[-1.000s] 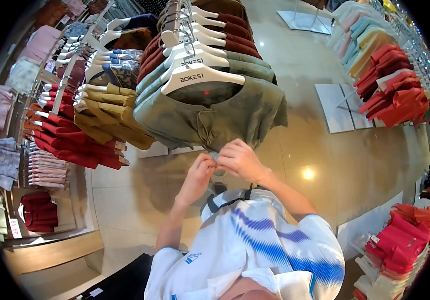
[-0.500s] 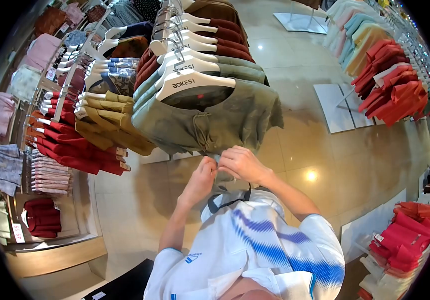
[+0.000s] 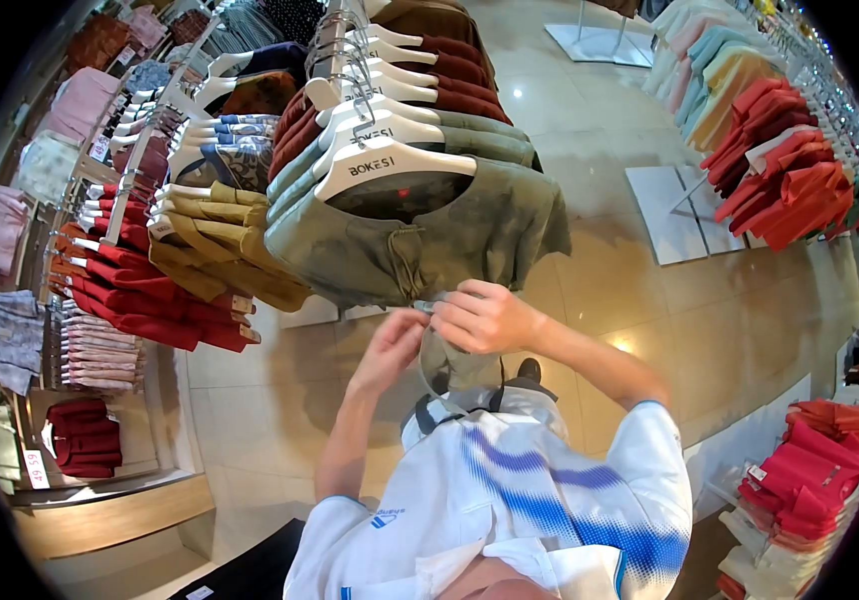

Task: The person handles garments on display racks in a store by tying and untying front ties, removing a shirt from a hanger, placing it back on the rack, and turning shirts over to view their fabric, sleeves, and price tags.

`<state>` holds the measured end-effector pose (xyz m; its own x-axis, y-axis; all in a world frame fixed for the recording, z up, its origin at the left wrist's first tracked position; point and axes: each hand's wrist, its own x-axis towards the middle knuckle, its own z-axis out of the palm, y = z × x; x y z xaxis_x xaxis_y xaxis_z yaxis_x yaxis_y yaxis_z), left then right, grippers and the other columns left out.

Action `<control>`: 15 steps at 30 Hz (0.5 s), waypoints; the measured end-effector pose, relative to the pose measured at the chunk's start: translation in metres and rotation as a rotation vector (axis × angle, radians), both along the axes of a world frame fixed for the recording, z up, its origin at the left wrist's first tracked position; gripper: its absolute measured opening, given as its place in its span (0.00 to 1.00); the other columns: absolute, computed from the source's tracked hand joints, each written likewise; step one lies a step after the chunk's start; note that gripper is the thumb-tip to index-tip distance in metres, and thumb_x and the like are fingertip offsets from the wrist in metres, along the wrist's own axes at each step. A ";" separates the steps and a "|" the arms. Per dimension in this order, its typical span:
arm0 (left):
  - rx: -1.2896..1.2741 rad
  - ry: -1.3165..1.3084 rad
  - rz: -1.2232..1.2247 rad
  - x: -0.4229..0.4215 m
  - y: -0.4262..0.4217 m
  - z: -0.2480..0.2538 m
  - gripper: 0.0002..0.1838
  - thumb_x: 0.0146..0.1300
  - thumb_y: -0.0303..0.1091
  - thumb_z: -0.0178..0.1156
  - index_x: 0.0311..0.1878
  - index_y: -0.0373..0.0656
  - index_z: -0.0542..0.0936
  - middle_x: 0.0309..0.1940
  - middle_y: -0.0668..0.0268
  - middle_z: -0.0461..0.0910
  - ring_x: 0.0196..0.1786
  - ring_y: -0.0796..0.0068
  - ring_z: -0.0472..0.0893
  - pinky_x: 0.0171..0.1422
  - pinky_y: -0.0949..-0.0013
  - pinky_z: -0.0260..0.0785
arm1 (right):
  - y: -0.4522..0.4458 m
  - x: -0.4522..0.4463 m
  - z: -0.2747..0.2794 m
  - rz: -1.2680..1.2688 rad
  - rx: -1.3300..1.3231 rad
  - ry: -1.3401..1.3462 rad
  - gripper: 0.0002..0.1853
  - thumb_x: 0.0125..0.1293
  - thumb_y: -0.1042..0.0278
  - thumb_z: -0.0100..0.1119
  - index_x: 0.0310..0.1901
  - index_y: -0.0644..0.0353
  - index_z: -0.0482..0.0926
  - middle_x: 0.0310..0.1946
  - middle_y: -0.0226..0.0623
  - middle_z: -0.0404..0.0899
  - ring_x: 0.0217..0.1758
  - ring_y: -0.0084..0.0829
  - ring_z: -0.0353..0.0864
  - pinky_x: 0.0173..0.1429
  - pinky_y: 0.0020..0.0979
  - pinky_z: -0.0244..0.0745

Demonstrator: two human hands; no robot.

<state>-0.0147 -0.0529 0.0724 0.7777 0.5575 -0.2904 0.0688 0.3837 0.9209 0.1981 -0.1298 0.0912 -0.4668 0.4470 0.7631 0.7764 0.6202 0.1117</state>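
A grey-green blouse (image 3: 480, 220) with a gathered tie at its neckline hangs at the front of a rack, on a white hanger (image 3: 395, 168) lettered BOKESI. Just below the tie, my two hands meet. My left hand (image 3: 390, 350) is closed, its fingertips pinched near a small pale bluish piece between the hands. My right hand (image 3: 485, 318) has its fingers curled over the same piece. From there a thin pale cord (image 3: 427, 375) curves down toward my waist. Whether the cord joins the blouse's tie is hidden by my fingers.
More tops on white hangers stand behind the blouse, with mustard tops (image 3: 215, 240) and red tops (image 3: 165, 300) to the left. Across the tiled floor (image 3: 590, 300) are a rack of red garments (image 3: 790, 170), a white base plate (image 3: 665, 215) and pink clothes (image 3: 810, 470).
My right hand has moved slightly right and up, and my left hand a little left. The pale cord now shows as a loop below my hands. A dark shoe has come into view.
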 end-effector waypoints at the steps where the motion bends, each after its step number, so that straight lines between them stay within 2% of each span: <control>1: 0.206 0.023 -0.072 0.002 -0.004 -0.003 0.08 0.72 0.30 0.54 0.51 0.40 0.74 0.37 0.75 0.74 0.32 0.88 0.70 0.35 0.80 0.64 | 0.001 -0.001 0.001 -0.032 0.016 0.060 0.07 0.49 0.71 0.62 0.32 0.60 0.79 0.34 0.34 0.81 0.34 0.30 0.81 0.39 0.29 0.78; 5: 0.039 -0.065 -0.140 -0.008 0.003 -0.008 0.08 0.73 0.30 0.53 0.51 0.38 0.74 0.33 0.73 0.74 0.33 0.85 0.71 0.36 0.78 0.66 | -0.009 -0.017 -0.018 -0.019 -0.021 0.143 0.08 0.50 0.70 0.62 0.34 0.57 0.78 0.37 0.32 0.81 0.35 0.29 0.82 0.37 0.28 0.78; 6: 0.035 -0.060 -0.133 -0.011 0.006 -0.011 0.08 0.73 0.30 0.53 0.51 0.38 0.74 0.33 0.73 0.74 0.33 0.85 0.71 0.36 0.78 0.66 | -0.010 -0.018 -0.020 -0.012 -0.026 0.147 0.08 0.50 0.70 0.62 0.34 0.57 0.78 0.37 0.32 0.81 0.35 0.29 0.82 0.37 0.28 0.78; 8: 0.213 -0.068 -0.334 -0.014 0.014 -0.015 0.08 0.73 0.29 0.53 0.51 0.38 0.74 0.31 0.72 0.73 0.31 0.84 0.71 0.35 0.77 0.65 | -0.009 -0.017 -0.023 0.086 -0.008 0.070 0.08 0.51 0.70 0.62 0.34 0.56 0.78 0.37 0.31 0.80 0.35 0.28 0.81 0.36 0.27 0.77; 13: 0.096 -0.087 -0.345 -0.004 0.012 -0.017 0.08 0.73 0.27 0.52 0.51 0.36 0.74 0.30 0.71 0.74 0.29 0.84 0.71 0.33 0.77 0.66 | -0.003 -0.003 -0.015 0.094 -0.002 -0.056 0.07 0.53 0.69 0.62 0.34 0.54 0.78 0.37 0.29 0.79 0.35 0.26 0.80 0.35 0.26 0.75; 15: 0.606 -0.060 -0.322 -0.001 0.013 -0.019 0.08 0.72 0.26 0.53 0.50 0.35 0.75 0.29 0.72 0.73 0.29 0.85 0.70 0.32 0.78 0.65 | -0.007 -0.007 -0.019 0.035 -0.184 0.099 0.07 0.52 0.70 0.64 0.34 0.55 0.78 0.36 0.30 0.79 0.34 0.29 0.81 0.34 0.28 0.75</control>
<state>-0.0157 -0.0398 0.0531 0.9369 0.3461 0.0481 0.0354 -0.2311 0.9723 0.1915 -0.1365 0.0727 -0.4114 0.5681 0.7128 0.7555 0.6500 -0.0821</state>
